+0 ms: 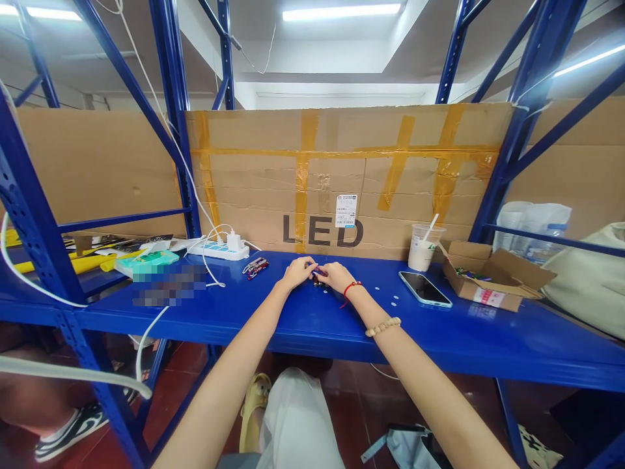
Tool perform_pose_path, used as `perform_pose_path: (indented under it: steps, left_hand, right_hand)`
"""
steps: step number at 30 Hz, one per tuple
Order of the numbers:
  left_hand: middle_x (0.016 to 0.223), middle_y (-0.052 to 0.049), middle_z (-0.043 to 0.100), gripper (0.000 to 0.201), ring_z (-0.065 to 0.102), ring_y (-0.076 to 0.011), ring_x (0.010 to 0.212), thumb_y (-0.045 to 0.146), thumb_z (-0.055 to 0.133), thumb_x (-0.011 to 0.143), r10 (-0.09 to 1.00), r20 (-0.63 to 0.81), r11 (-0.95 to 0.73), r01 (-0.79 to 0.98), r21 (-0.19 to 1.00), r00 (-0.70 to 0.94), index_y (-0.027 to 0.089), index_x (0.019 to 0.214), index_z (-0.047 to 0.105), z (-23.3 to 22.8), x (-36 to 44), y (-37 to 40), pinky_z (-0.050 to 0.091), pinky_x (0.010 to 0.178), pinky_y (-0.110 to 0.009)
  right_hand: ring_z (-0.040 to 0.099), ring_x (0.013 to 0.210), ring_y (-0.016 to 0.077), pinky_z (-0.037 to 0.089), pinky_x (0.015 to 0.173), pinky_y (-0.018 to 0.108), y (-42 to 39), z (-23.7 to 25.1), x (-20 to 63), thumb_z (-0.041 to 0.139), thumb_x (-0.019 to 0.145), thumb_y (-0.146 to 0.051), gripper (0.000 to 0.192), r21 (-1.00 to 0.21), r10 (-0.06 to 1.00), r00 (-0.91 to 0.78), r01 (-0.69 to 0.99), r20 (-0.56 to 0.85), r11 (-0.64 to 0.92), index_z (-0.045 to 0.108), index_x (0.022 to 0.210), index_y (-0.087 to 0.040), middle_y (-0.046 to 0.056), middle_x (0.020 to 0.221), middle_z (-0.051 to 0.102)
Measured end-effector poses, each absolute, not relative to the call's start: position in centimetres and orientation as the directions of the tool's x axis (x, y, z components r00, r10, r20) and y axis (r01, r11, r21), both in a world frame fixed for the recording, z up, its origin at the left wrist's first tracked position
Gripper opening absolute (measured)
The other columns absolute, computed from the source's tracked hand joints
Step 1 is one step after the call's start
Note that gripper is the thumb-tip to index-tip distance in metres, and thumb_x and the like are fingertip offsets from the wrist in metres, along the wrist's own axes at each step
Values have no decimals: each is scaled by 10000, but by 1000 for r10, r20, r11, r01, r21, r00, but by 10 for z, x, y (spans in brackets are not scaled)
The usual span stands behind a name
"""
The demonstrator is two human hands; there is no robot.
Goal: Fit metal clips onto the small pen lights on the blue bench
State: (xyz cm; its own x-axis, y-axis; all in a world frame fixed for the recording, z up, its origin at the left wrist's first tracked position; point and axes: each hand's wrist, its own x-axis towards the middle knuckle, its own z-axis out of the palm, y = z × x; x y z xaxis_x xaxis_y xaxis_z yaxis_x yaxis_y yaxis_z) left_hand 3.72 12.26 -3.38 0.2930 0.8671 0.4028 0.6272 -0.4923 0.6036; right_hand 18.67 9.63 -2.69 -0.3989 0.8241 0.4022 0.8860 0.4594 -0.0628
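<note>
My left hand (297,272) and my right hand (334,277) meet over the middle of the blue shelf top, their fingers closed in pinches. Between the fingertips shows a small dark red object (320,271); its kind is too small to make out, and my fingers cover most of it. Under my right fingers, small dark and shiny bits are partly hidden. Left of my left hand lie several small slim red and silver pieces (256,268) in a little group. A red string bracelet and a beaded one circle my right wrist and forearm.
On the right are a phone (425,289), a cup with a straw (422,247) and an open cardboard box (493,277). A white power strip (222,249) with cables stands at the back left. A cardboard panel (254,189) closes the rear; blue posts rise at both sides.
</note>
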Motion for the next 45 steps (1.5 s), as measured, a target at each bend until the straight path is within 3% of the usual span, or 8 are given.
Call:
perform_pose_path:
  steps: [11,23,28,32,35,39,43,45]
  left_hand:
    - [530,28,585,292,544,-104,571,427,453,788,840,470,-541,492,682,273,176,765,599,-37,41,129,410,631,-204]
    - [540,34,523,231,491,-88,554,312,436,816,857,485,-515,339,788,176,141,842,590,-33,45,129,366,606,-205]
    - [496,38,490,272,449,-86,536,335,504,773,849,448,-519,285,806,280,136,627,616,-35,46,131,350,615,-214]
    - [513,13,522,396,442,-85,550,399,535,745,878,421,-471,252,845,229,128,456,550,-36,45,132,345,622,-219]
    - [571,-8,565,411,429,-79,540,455,515,748,916,374,-398,200,895,147,115,538,610,-35,43,133,334,578,-218]
    - [776,-61,646,414,459,-70,567,479,527,739,953,284,-295,101,950,103,104,829,677,-32,41,134,324,521,-201]
    - [900,-94,664,436,518,-82,647,457,602,698,962,238,-244,32,969,132,118,963,670,-30,43,131,354,544,-192]
    - [902,-93,672,449,534,-93,679,452,644,666,961,231,-235,13,972,150,128,975,673,-29,44,128,364,560,-196]
  right_hand:
    - [561,695,167,270,531,238,91,-24,182,446,854,-265,253,-59,818,-317,919,480,391,655,753,-167,81,765,631]
    - [575,602,186,349,546,242,107,-29,200,331,864,-312,401,-347,759,-80,855,646,386,666,725,-141,89,629,644]
    - [604,622,184,414,609,241,109,-30,202,324,880,-358,423,-447,772,-6,813,635,373,677,787,-144,79,666,671]
    - [623,725,193,426,653,240,109,-30,204,365,884,-361,378,-501,814,79,820,576,275,681,921,-157,85,771,686]
    - [631,776,216,430,656,257,109,-32,208,448,851,-313,306,-538,863,168,832,477,136,712,787,-173,100,769,685]
    - [636,819,256,445,685,298,108,-33,212,544,795,-291,267,-570,897,233,821,377,26,710,622,-174,116,736,684]
    - [636,862,224,469,710,270,108,-30,208,438,856,-432,390,-616,898,168,776,407,134,735,773,-193,85,827,700]
    - [647,812,184,486,647,228,108,-29,204,381,864,-491,453,-713,896,119,653,429,255,722,875,-193,62,883,699]
